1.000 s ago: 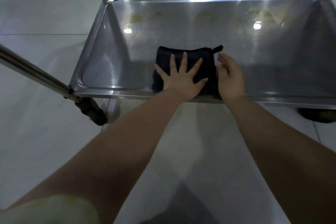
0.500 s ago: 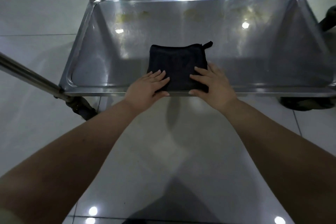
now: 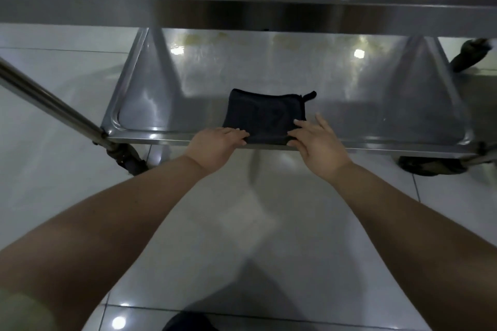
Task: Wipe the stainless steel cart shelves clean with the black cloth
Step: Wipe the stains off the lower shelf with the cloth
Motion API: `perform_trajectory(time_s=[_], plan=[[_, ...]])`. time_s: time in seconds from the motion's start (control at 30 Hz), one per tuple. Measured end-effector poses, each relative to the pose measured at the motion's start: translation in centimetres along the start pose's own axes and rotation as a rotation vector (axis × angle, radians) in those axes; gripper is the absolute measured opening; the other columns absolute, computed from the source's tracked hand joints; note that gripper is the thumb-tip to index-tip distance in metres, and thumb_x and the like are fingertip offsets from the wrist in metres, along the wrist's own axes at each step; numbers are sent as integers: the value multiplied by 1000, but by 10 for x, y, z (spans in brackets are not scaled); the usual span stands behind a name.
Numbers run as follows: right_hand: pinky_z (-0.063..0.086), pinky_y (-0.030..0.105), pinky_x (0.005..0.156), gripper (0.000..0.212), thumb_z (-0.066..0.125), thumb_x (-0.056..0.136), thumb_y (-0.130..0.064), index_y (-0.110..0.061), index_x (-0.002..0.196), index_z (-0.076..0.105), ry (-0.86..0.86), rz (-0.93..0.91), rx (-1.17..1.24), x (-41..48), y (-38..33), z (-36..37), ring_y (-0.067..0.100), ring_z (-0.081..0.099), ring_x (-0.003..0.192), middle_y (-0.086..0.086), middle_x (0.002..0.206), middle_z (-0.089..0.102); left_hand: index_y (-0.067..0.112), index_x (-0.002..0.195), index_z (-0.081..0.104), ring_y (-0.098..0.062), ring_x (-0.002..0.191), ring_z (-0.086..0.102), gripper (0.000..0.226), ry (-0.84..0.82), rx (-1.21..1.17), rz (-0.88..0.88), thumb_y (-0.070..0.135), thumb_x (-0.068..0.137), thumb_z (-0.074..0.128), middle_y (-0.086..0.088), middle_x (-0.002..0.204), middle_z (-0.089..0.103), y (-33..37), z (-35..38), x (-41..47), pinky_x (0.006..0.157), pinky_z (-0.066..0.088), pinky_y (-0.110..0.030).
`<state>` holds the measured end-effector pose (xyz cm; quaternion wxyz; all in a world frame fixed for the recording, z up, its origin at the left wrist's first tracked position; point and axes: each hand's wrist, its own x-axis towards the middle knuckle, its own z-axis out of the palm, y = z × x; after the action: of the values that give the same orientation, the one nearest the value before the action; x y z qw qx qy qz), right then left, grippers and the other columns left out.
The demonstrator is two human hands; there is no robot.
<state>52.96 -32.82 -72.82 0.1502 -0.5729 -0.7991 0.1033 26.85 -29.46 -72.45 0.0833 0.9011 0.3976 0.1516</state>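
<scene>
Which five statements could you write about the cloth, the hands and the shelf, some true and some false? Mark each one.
1. The cloth lies folded on the lower shelf. True.
2. The left hand lies flat on the middle of the cloth. False: it grips the cloth's near left edge.
3. The right hand touches the cloth's near right corner. True.
4. The cloth sits against the shelf's far rim. False: it sits at the near rim, by the hands.
5. Yellowish marks show near the shelf's far edge. True.
</scene>
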Motion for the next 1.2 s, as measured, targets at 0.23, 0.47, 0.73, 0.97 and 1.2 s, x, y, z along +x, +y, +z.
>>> perform_trajectory(time_s=[0.23, 0.47, 0.73, 0.97, 1.2], plan=[[38, 32, 76, 21, 48, 101, -14, -1, 109, 62, -151, 117, 270, 24, -45, -52, 30, 57, 92, 17, 100, 62, 4, 123, 63, -38, 97, 62, 28, -32, -56, -239, 15, 101, 49, -21, 111, 65, 7, -64, 0, 81, 48, -41], [38, 23, 66, 11, 66, 92, -24, -24, 93, 55, -387, 66, 495, 58, -105, -81, 7, 51, 80, -14, 83, 53, 1, 122, 61, -33, 101, 57, 30, -92, -8, -386, 2, 92, 57, -20, 115, 57, 2, -143, -38, 82, 42, -27], [32, 15, 55, 17, 69, 89, -29, -24, 89, 53, -453, 121, 492, 80, -215, -189, 12, 52, 73, -12, 75, 53, 3, 99, 68, -33, 64, 66, 46, -311, 201, -276, -3, 56, 83, -15, 84, 67, 19, -332, -49, 62, 51, -37], [37, 24, 61, 12, 66, 91, -30, -26, 96, 56, -421, 41, 455, 101, -323, -364, 10, 52, 78, -10, 85, 56, 10, 96, 69, -24, 62, 65, 34, -128, 240, -353, -2, 65, 70, -7, 83, 69, 65, -515, -64, 62, 46, -29], [32, 22, 70, 11, 67, 90, -24, -17, 93, 60, -381, -107, 479, 140, -438, -541, 12, 50, 84, -5, 90, 54, 12, 133, 55, -32, 90, 59, 41, -78, 33, -697, 27, 95, 60, -11, 104, 63, 118, -709, -83, 86, 45, -38]])
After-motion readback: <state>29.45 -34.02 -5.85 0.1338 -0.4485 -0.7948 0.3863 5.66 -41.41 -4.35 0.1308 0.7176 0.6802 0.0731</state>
